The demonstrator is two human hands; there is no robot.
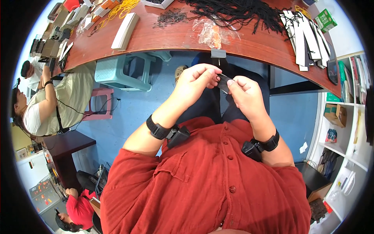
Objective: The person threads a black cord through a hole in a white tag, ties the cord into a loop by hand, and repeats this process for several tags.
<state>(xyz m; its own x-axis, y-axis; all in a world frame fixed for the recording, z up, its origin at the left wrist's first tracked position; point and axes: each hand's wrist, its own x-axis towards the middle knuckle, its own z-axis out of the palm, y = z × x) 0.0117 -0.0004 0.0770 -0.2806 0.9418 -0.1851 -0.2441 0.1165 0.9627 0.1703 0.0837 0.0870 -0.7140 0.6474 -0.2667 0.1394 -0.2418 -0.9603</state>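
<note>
- Small black piece (223, 83): between both hands, over the lap, near desk (163, 37) edge.
- Left hand (194, 82): piece's 9 o'clock, fingertips pinching its end.
- Right hand (247, 96): 4 o'clock, pinching piece.
- From piece: black cords (241, 11) 12 o'clock, white strips (306, 37) 2 o'clock.

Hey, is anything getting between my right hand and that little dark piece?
Nothing visible does: the right fingers pinch the dark piece directly, and the left hand is at its other end, not between them.

Heaped black cords (241, 9), a long table (167, 37) and co-workers (43, 113) suggest a workshop.
</note>
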